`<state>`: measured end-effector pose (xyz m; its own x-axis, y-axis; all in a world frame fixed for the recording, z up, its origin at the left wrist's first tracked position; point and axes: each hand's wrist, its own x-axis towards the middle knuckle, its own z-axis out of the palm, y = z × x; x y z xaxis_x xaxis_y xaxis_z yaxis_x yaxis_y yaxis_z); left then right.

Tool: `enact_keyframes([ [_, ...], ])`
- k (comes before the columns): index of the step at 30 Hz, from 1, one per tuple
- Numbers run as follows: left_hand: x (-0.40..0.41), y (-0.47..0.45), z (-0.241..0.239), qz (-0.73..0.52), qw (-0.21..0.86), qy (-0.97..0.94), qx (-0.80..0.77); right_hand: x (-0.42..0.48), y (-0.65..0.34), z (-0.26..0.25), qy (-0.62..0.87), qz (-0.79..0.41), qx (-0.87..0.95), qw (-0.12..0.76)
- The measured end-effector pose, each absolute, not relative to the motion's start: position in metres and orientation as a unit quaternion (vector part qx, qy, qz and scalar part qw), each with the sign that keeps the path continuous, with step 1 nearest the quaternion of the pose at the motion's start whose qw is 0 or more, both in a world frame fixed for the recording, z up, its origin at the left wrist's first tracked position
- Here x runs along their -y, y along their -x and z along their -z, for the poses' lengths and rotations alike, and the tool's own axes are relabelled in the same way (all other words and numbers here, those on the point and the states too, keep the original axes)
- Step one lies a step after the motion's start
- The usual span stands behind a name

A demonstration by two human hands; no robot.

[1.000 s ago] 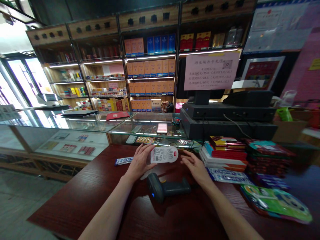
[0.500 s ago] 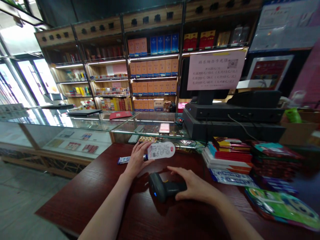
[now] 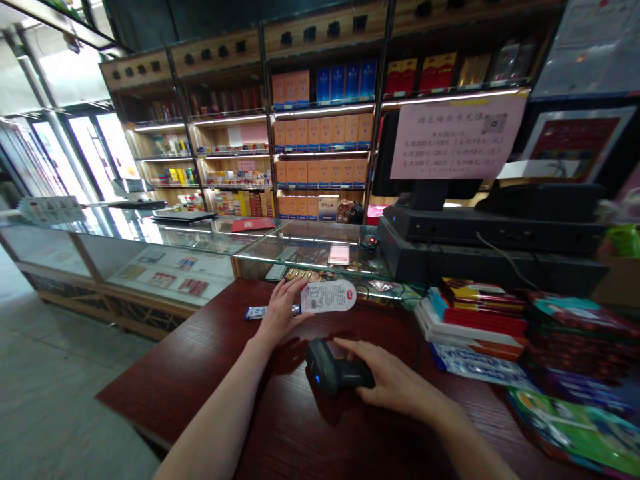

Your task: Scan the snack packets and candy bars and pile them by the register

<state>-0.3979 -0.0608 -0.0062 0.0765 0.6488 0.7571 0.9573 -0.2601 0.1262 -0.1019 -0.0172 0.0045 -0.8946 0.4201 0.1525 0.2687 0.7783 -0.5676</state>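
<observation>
My left hand [image 3: 281, 312] holds up a small white oval packet [image 3: 328, 296] with a barcode label and a red mark, its printed side turned toward me. My right hand [image 3: 387, 379] lies over the handle of a black barcode scanner [image 3: 332, 369] that rests on the dark red wooden counter [image 3: 210, 373]; its fingers curl around the handle. The scanner's head shows a small blue light and points toward me, just below the packet.
A blue-and-white wrapped bar [image 3: 259, 312] lies behind my left hand. Stacks of colourful snack packets [image 3: 475, 313] fill the counter's right side. A black register with a screen [image 3: 480, 227] stands behind. Glass display cases [image 3: 200, 260] run left; shelves of boxes line the wall.
My right hand dropped from beside the packet onto the scanner's handle and closed on it. The left hand keeps the packet raised. My view has shifted left.
</observation>
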Motion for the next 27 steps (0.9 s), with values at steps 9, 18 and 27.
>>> enact_keyframes([
  [9, 0.059, 0.400, 0.010, 0.365, 0.219, 0.701, 0.572, 0.008, 0.090, -0.019, 0.206, -0.327, 0.897, 0.215],
  [18, 0.058, 0.400, 0.011, 0.367, 0.216, 0.701, 0.573, 0.004, 0.079, -0.035, 0.230, -0.367, 0.870, 0.233],
  [27, 0.061, 0.396, 0.007, 0.372, 0.228, 0.712, 0.550, 0.007, 0.077, -0.041, 0.220, -0.417, 0.850, 0.236],
])
